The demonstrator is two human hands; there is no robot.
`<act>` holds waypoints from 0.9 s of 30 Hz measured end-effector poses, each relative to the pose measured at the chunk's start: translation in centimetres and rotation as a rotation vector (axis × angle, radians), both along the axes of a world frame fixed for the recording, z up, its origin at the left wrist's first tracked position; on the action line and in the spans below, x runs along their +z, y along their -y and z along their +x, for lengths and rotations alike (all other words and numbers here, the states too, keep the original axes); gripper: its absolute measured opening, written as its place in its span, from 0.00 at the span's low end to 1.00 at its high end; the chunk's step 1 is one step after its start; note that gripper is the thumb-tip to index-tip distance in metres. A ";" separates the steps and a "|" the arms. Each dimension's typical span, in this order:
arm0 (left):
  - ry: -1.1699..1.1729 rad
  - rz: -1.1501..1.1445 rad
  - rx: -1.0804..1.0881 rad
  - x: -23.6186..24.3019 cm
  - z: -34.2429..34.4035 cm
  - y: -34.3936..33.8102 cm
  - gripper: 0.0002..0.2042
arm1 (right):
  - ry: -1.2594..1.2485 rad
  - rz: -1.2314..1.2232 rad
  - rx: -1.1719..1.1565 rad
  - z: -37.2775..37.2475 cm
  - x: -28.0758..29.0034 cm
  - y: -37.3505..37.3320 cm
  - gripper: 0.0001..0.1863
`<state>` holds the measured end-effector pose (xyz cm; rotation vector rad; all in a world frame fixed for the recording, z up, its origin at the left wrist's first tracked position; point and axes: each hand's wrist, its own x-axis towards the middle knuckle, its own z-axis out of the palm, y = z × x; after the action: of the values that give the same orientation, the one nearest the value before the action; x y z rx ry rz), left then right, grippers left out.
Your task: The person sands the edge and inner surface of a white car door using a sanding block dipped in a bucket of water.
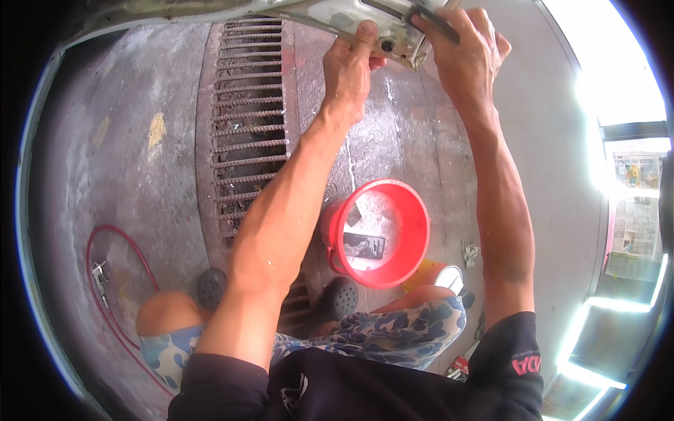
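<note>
**Both hands up on the worn metal panel edge**

We see both arms raised to a pale, scuffed metal panel edge (365, 21) that runs across the top of the view, above the floor. Our left hand (351, 67) is pressed on this edge, the thumb lying flat over it near a small dark hole, the fingers closed on the metal. Our right hand (467, 52) is closed on a thin dark flat strip (435, 21), which it holds against the same edge, just beside the left thumb. We judge that the step in hand is rubbing or scraping this edge while the left hand steadies it. The next move seems to call for a firm, even pressure along the edge and a left grip that does not slip.

Below, on the wet grey concrete floor (140, 182), a red plastic bucket (400, 238) stands with foamy water and some dark flat pieces inside. A rusty metal drain grate (249, 112) lies to the left of it, and a thin red hose (116, 281) curls near our knee. The bucket stands close under the arms, so a lowered elbow could meet it.
</note>
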<state>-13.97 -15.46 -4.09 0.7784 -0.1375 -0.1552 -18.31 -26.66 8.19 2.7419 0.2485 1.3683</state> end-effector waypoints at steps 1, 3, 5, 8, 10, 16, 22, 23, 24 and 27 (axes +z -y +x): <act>0.015 -0.005 0.008 0.2 0.1 -0.1 0.31 | -0.023 0.013 0.006 -0.2 0.4 -0.1 0.07; 0.001 -0.021 0.010 0.5 0.3 -0.5 0.31 | -0.015 0.023 0.015 0.0 0.3 -1.3 0.05; -0.008 -0.015 -0.013 0.3 0.2 -0.4 0.31 | -0.006 -0.034 0.043 1.5 0.1 -1.9 0.05; 0.009 -0.008 -0.045 0.6 0.1 -0.2 0.33 | -0.081 0.038 -0.055 -0.4 -0.3 1.1 0.10; 0.031 -0.053 -0.011 1.3 -0.5 0.1 0.33 | -0.065 0.042 -0.013 0.0 0.1 1.0 0.09; -0.001 -0.024 0.000 0.2 -0.3 -0.2 0.31 | -0.072 0.039 -0.026 0.0 -0.2 0.0 0.09; -0.040 -0.013 -0.019 0.4 -0.3 -0.2 0.31 | -0.096 0.065 -0.083 -0.2 0.4 -2.4 0.09; -0.033 0.039 -0.036 0.6 0.0 -1.1 0.31 | -0.082 0.130 -0.109 -0.9 -0.9 -1.4 0.10; -0.032 0.074 -0.067 0.7 0.0 -1.3 0.31 | -0.073 0.178 -0.150 -1.9 -2.3 0.3 0.11; -0.115 0.292 -0.150 1.3 -2.6 -2.9 0.32 | 0.006 0.331 -0.206 -5.1 -3.4 2.6 0.12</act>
<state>-16.53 -12.58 -2.76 1.0478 -0.0641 -0.3680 -23.38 -29.26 4.79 2.9136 -0.2803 1.4744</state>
